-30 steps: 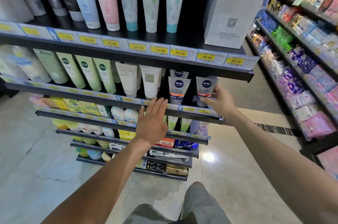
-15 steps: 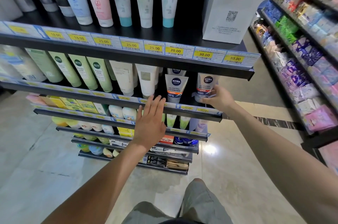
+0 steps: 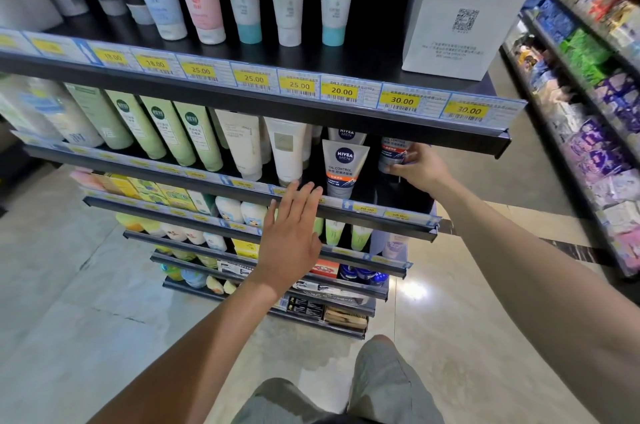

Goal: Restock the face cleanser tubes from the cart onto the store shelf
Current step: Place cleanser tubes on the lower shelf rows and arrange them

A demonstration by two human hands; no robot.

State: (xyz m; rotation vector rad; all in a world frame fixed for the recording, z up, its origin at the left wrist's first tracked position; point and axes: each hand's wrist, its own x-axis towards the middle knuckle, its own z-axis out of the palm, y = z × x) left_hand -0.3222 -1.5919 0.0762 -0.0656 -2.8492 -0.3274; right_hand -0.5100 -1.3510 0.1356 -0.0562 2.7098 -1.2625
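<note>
Right grip (image 3: pixel 419 169) pinches cleanser tube (image 3: pixel 393 153), cap down, at far right of 2nd shelf (image 3: pixel 412 224), top hidden under upper shelf. Left grip (image 3: pixel 291 236) flat, fingers straight, at shelf edge. Risk: tube tips on release w/ narrow cap base; could knock neighbour Nivea tube (image 3: pixel 344 167) fwd.

Right of the front Nivea Men tube (image 3: pixel 344 167), a second tube (image 3: pixel 393 150) has its top hidden behind the upper price rail (image 3: pixel 401 105). The right hand (image 3: pixel 420 171) partly covers its lower end. Price labels (image 3: pixel 363 209) below are unreadable.
</note>
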